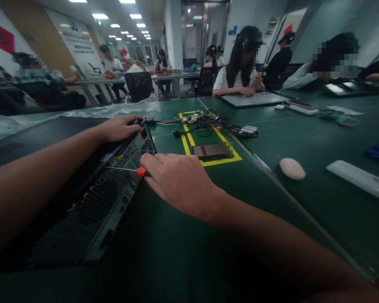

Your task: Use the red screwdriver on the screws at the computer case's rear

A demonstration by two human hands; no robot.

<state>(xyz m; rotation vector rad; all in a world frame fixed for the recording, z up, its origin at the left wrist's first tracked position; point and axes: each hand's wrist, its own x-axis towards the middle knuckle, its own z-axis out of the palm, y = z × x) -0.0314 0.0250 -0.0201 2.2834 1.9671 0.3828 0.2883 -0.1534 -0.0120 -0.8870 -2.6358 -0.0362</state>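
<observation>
A black desktop computer case (82, 235) lies on its side at the left, its back panel with vents and ports turned toward me. My left hand (121, 127) rests flat on top of the case near its far rear corner, fingers stretched out. Wrapped around the handle of a screwdriver (141, 171) with an orange collar is my right hand (183, 183). The thin metal shaft points left, and its tip meets the back panel around the expansion slots. Any screw at the tip is too small to make out.
Beyond my right hand, a bundle of cables (211, 120) and a brown flat box (210, 150) lie by yellow tape. A pale mouse (292, 168) and a white bar (360, 179) are to the right. Across the green table (255, 134), a person handles a flat panel (255, 99).
</observation>
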